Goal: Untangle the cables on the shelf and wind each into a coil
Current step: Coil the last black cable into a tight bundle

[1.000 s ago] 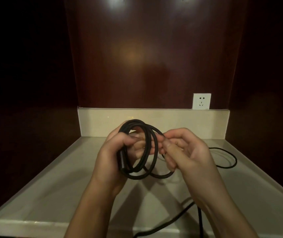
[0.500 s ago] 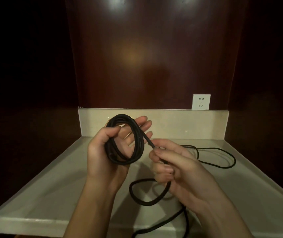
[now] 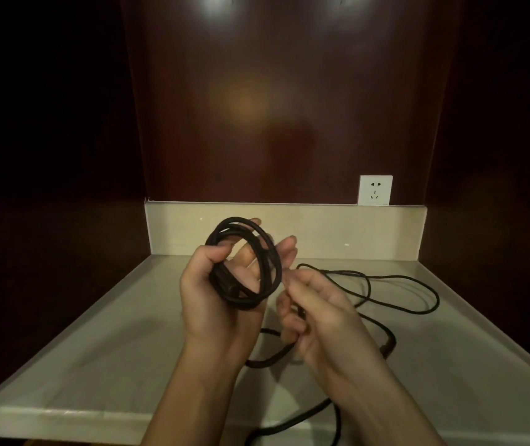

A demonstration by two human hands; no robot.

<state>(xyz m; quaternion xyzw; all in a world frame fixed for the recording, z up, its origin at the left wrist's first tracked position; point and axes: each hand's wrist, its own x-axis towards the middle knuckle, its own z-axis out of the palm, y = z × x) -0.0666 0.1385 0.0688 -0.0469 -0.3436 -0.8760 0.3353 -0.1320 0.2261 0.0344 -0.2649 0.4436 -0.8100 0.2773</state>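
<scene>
My left hand (image 3: pixel 221 297) holds a coil of thick black cable (image 3: pixel 268 252) above the pale shelf (image 3: pixel 96 358); its thumb curls over the loops and its fingers lie straight behind them. Just right and lower, my right hand (image 3: pixel 318 317) pinches the free run of that cable, which drops in a loop (image 3: pixel 268 360) to the shelf and runs off the front edge. A thinner black cable (image 3: pixel 418 294) lies in loose loops on the shelf at the right, behind my right hand.
Dark wood walls close the shelf in at the back and both sides. A white wall socket (image 3: pixel 375 189) sits above the pale back ledge (image 3: pixel 353 230) at the right. The shelf's front edge (image 3: pixel 80 423) is close to me.
The coil opened out in my left hand, whose fingers straightened. My right hand slid down and right along the free cable, and the slack loop dropped onto the shelf.
</scene>
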